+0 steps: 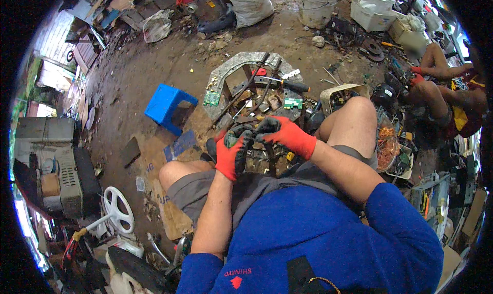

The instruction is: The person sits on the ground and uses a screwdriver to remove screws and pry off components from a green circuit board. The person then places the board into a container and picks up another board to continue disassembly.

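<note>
Both hands in red-and-grey work gloves, brought together between the bare knees. Left hand (232, 154) wrapped around the lower end of a small dark metal-and-plastic part (250, 139), fingers curled tight on it. Right hand (287, 135) clamped over the same part from above and from the right, thumb pressed to its top. Part held in the air just above the lap, nearly hidden by the gloves; exact shape not clear.

Beyond the hands, on the dirt floor: a curved grey stone slab (233, 71) strewn with scrap, small green circuit boards (211, 98), thin dark metal rods (246, 89) and a black-handled screwdriver (287, 83). Further left, a blue plastic stool (167, 105) tipped on its side, well apart from the hands. To the right, near the knee, a basket of tangled copper wire (386, 145). At far right, another person's bent legs (436, 83).
</note>
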A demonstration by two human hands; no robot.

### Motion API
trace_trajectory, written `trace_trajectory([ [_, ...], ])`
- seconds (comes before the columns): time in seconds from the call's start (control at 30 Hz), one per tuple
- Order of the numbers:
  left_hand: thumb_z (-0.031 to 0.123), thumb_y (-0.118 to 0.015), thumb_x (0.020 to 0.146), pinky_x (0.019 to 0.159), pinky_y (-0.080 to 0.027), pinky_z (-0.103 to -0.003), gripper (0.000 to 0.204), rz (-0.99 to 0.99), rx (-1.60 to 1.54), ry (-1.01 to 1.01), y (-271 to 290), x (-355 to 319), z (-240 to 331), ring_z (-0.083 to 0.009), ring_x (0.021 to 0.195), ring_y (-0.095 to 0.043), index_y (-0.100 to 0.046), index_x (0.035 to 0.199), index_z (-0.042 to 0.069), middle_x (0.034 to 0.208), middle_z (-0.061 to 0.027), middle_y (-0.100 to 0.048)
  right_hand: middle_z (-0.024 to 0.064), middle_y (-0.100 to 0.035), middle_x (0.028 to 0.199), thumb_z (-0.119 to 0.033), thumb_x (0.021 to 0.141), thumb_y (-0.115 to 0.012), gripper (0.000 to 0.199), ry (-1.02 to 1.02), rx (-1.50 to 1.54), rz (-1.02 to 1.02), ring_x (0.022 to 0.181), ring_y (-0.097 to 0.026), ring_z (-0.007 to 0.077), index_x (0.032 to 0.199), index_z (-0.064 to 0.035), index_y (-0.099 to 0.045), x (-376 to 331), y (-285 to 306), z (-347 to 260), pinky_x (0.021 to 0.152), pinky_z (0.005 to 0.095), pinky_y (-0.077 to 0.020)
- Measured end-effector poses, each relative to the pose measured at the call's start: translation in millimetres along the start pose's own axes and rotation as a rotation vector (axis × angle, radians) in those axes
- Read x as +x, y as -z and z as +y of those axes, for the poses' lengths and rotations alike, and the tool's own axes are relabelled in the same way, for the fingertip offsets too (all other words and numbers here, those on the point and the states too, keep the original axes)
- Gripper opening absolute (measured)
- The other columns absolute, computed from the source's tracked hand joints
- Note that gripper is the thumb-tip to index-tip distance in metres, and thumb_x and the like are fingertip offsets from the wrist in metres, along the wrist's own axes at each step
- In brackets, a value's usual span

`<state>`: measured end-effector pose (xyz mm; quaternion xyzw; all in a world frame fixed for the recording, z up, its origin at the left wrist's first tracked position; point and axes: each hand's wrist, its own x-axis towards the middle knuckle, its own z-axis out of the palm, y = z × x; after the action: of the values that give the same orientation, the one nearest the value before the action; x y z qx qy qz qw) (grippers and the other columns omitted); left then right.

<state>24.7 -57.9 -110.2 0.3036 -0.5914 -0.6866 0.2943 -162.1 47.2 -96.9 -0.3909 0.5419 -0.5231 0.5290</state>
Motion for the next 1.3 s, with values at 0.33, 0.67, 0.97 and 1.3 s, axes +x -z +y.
trace_trajectory([
  [0.33, 0.017, -0.061, 0.092, 0.08, -0.051, -0.029, 0.024, 0.034, -0.145, 0.069, -2, 1, -13, -0.0147, 0.089, -0.063, -0.063, 0.11, 0.001, 0.101, -0.0051, -0.067, 0.001, -0.066, 0.093, -0.011, 0.08, -0.069, 0.03, -0.03, -0.041, -0.068, 0.084, -0.057, 0.0094, 0.109, -0.0036, -0.063, -3, -8, 1, 0.078, 0.0259, -0.0468],
  [0.67, 0.024, -0.06, 0.091, 0.075, -0.054, -0.036, 0.033, -0.238, -0.485, 0.315, -28, 5, 30, -0.0232, 0.088, -0.065, -0.06, 0.114, -0.001, 0.102, -0.0117, -0.067, 0.0095, -0.064, 0.117, -0.024, 0.087, -0.065, 0.048, 0.177, -0.261, -0.167, 0.103, -0.057, 0.0162, 0.131, -0.009, -0.053, -2, 2, 12, 0.092, 0.0326, -0.0451],
  [0.97, 0.022, -0.061, 0.092, 0.068, -0.055, -0.033, 0.031, -0.001, -0.247, 0.128, -18, 2, 15, -0.0214, 0.086, -0.065, -0.06, 0.117, 0.003, 0.103, -0.0088, -0.067, 0.0095, -0.06, 0.125, -0.018, 0.089, -0.059, 0.041, 0.159, -0.308, -0.055, 0.113, -0.055, 0.0196, 0.128, -0.0075, -0.054, -12, -5, -6, 0.099, 0.0356, -0.0419],
  [1.3, 0.02, -0.065, 0.09, 0.06, -0.05, -0.028, 0.019, 0.198, -0.246, 0.2, 15, 2, -18, -0.0146, 0.07, -0.062, -0.065, 0.102, 0.004, 0.087, -0.0037, -0.066, 0.0067, -0.062, 0.118, -0.008, 0.089, -0.053, 0.036, 0.144, 0.101, -0.016, 0.108, -0.054, 0.0148, 0.125, -0.0029, -0.056, -1, -4, -9, 0.097, 0.0296, -0.0411],
])
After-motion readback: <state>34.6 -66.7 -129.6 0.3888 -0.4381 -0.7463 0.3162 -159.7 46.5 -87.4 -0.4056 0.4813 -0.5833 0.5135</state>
